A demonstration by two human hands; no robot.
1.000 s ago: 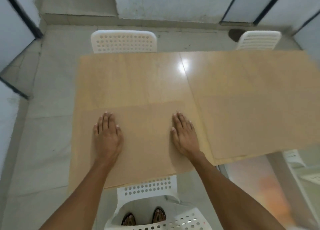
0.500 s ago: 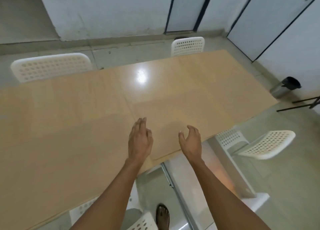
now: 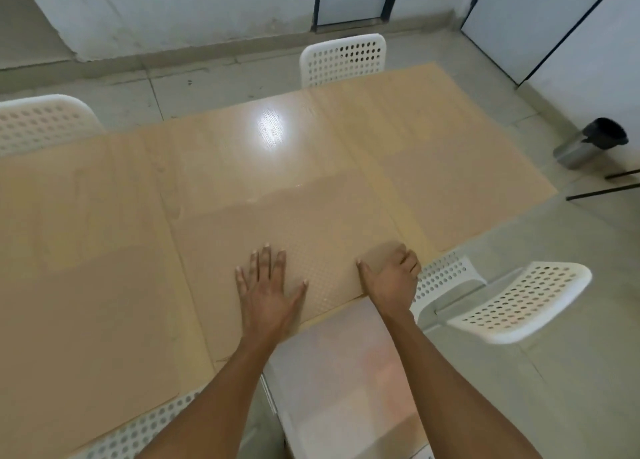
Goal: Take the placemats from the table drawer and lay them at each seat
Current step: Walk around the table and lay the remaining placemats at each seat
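Note:
A tan dotted placemat [image 3: 298,226] lies on the light wooden table [image 3: 242,147], at its near edge. My left hand [image 3: 268,290] rests flat on the mat's near part with fingers spread. My right hand [image 3: 393,273] curls around the mat's near right corner, which is lifted and bent upward. A second tan placemat [image 3: 90,306] lies flat to the left, at the neighbouring seat. Another mat [image 3: 446,161] covers the table's far right end.
White perforated chairs stand at the far side [image 3: 343,59], far left [image 3: 41,119], near right [image 3: 519,299] and under the near edge [image 3: 138,431]. A white panel [image 3: 346,365] drops below the table between my arms. A metal bin [image 3: 588,143] stands on the floor to the right.
The view has swung right from the left seat's mat. My hands left that mat; the left now rests flat on the right-hand mat and the right grips its lifted corner.

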